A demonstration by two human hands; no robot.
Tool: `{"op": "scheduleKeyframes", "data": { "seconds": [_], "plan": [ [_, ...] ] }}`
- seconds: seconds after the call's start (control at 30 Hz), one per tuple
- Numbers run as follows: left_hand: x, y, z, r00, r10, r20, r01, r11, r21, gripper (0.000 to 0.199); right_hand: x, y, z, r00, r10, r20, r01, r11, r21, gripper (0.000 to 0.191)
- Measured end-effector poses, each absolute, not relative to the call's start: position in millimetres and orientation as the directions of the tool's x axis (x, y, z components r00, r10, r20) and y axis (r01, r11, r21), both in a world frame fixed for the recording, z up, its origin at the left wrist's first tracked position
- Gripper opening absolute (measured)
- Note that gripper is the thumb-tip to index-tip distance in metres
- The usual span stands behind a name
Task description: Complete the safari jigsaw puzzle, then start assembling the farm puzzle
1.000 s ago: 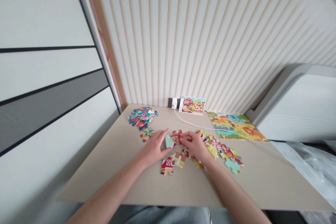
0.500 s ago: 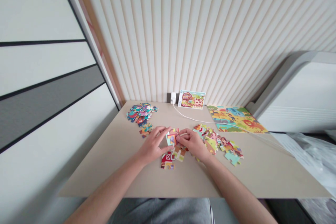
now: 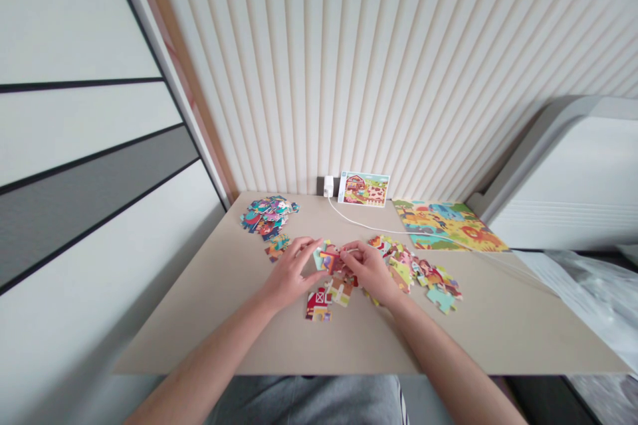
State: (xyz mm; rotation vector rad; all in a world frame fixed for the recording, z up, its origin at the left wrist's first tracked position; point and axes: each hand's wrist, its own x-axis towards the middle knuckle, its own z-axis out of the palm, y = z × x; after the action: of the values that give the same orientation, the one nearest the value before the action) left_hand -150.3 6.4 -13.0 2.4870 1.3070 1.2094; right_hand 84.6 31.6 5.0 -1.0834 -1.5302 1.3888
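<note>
Between my two hands is a small puzzle piece [image 3: 327, 263] with orange, purple and red on it. The fingertips of my right hand [image 3: 366, 269] pinch it by its right edge. My left hand [image 3: 293, 276] is just left of the piece, thumb and forefinger spread apart, holding nothing that I can see. Below them on the table lie a few joined pieces with a red barn [image 3: 318, 302] and a brown and pale green piece [image 3: 339, 292]. Other loose pieces under the right hand are partly hidden.
A heap of loose pieces [image 3: 399, 262] spreads right of my right hand. A darker pile [image 3: 269, 216] sits at the back left. A farm picture card [image 3: 364, 188] leans on the wall beside a white charger [image 3: 328, 186], whose cable crosses an animal picture board [image 3: 448, 226].
The puzzle piece has turned and shifted slightly right in my right fingers. My left thumb and forefinger, earlier around its edges, have come away from it.
</note>
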Motion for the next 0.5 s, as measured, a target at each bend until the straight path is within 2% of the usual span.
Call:
{"op": "scheduleKeyframes", "data": {
  "seconds": [0.13, 0.3, 0.5],
  "plan": [
    [-151, 7, -15, 0.303, 0.739, 0.602, 0.669, -0.615, 0.417, 0.068, 88, 34, 10, -0.246, 0.969, 0.014, 0.053, 0.028, -0.998, 0.043],
    [-150, 6, -14, 0.288, 0.736, 0.613, 0.665, -0.614, 0.424, 0.067, 89, 35, 16, -0.255, 0.963, -0.083, -0.107, -0.114, -0.988, 0.045],
    [-150, 6, -14, 0.284, 0.718, 0.636, 0.659, -0.628, 0.414, 0.063, 86, 33, 10, -0.345, 0.928, -0.142, 0.051, -0.133, -0.99, 0.047]
  ]
}}
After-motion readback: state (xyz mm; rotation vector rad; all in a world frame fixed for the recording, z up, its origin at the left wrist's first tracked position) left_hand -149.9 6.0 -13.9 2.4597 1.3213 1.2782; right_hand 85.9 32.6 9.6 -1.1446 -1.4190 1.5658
